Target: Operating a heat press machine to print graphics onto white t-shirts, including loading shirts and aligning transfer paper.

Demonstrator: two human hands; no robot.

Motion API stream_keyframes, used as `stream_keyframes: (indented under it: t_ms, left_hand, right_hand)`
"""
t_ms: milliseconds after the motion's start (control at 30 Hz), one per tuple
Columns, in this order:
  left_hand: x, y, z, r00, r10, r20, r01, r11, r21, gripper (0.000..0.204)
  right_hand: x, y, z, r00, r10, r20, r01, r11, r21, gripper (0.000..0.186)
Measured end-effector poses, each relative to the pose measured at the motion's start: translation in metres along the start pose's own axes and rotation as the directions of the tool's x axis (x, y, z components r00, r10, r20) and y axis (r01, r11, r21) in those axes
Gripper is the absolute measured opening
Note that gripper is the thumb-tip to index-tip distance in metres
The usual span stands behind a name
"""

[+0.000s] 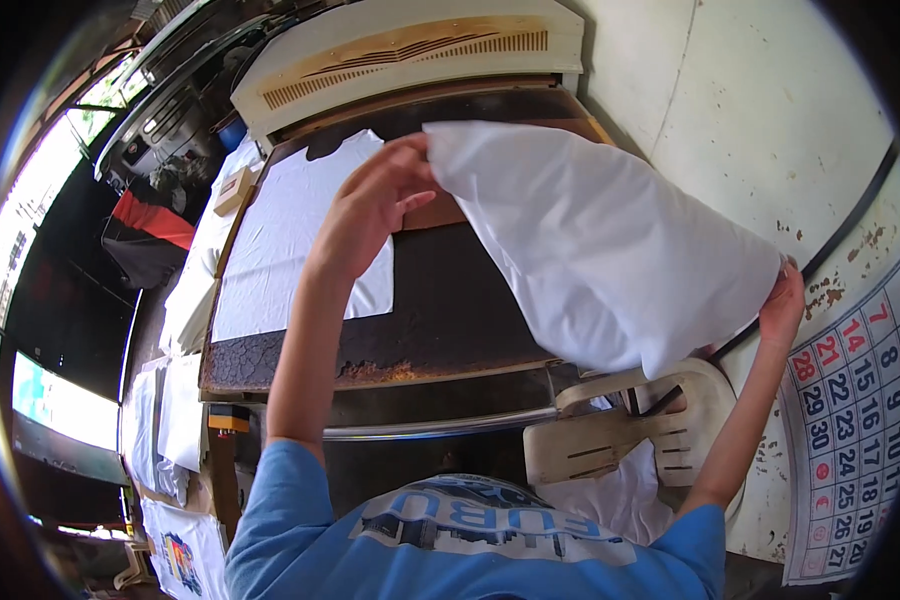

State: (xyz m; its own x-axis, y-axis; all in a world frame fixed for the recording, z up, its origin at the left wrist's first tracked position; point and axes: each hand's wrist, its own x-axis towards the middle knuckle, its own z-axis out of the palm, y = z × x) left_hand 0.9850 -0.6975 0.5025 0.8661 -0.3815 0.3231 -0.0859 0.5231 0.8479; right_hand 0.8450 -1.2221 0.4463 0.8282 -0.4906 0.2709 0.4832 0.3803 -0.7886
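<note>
A white cloth (590, 240) is spread in the air over the right part of a dark, worn press table (440, 290). My left hand (390, 190) grips its upper left corner, fingers curled. My right hand (785, 295) grips its right end beside the wall; some of those fingers are hidden behind the fabric. A second white garment (295, 235) lies flat on the left half of the table, just under and left of my left arm.
A cream machine housing (400, 65) spans the table's back. A plastic chair (550, 450) with white fabric stands below the right front edge. A wall calendar (850, 420) hangs at right. Stacked white garments (175, 420), a small box (233, 190) and red cloth (155, 215) sit at left.
</note>
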Motion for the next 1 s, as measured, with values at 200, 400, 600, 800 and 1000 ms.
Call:
stream_keyframes:
  t_ms: [200,400,600,800,1000]
  left_hand:
    - [0.013,0.040,-0.050,0.980,-0.135,0.147,0.109,0.979,0.172,0.015]
    - [-0.025,-0.021,-0.064,0.844,-0.527,0.099,0.467,0.813,0.347,0.024]
    - [-0.058,-0.178,-0.057,0.683,-0.730,0.043,0.689,0.662,0.296,0.042]
    - [-0.045,-0.260,-0.021,0.577,-0.816,0.000,0.815,0.577,-0.054,0.037]
    - [-0.044,-0.242,-0.028,0.721,-0.693,-0.007,0.663,0.686,0.301,0.021]
  right_hand:
    - [0.031,-0.031,0.081,0.979,0.013,0.204,0.016,0.990,-0.140,0.019]
    - [0.038,-0.012,0.179,0.977,0.029,0.210,0.048,0.934,-0.353,0.019]
    - [0.008,-0.026,0.243,0.957,-0.016,0.289,0.118,0.933,-0.340,0.020]
    - [-0.024,-0.055,0.276,0.925,-0.025,0.379,0.143,0.947,-0.287,0.021]
    - [-0.048,-0.082,0.257,0.984,-0.157,0.080,0.176,0.879,-0.442,0.022]
